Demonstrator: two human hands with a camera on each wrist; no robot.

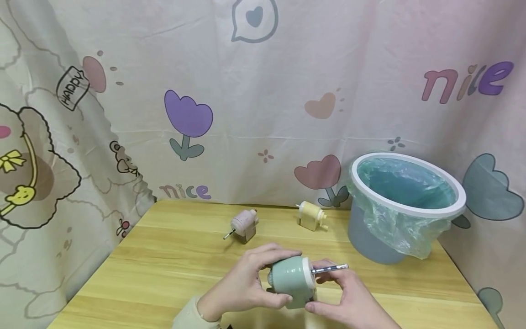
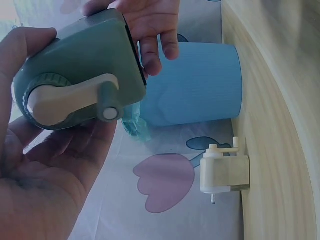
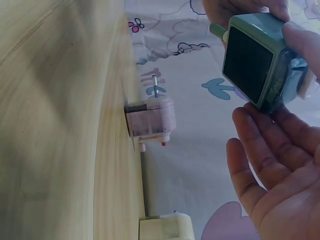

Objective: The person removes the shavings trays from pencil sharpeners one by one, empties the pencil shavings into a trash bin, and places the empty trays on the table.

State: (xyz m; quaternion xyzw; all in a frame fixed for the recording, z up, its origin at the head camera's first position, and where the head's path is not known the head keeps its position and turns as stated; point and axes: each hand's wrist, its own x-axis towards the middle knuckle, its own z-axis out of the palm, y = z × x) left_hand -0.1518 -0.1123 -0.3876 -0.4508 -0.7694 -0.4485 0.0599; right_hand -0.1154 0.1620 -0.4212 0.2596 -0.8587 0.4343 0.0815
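A green crank pencil sharpener [image 1: 289, 278] is held up above the table, tilted. My left hand [image 1: 250, 281] grips its body, thumb in front and fingers over the top. A dark printed pencil [image 1: 330, 268] sticks out of its white front plate. At that front end, my right hand [image 1: 347, 292] holds the lower part with its thumb and fingertips; its other fingers spread loosely. The left wrist view shows the pale crank handle [image 2: 72, 100] at the back, free of both hands. A black base pad [image 3: 247, 65] faces the right wrist camera.
Farther back on the wooden table [image 1: 164, 256] stand a pink sharpener [image 1: 244, 224] with a pencil in it and a yellow sharpener [image 1: 310, 215]. A grey bin [image 1: 370, 233] with a green liner stands at the right. Behind hangs a printed curtain [image 1: 263, 91].
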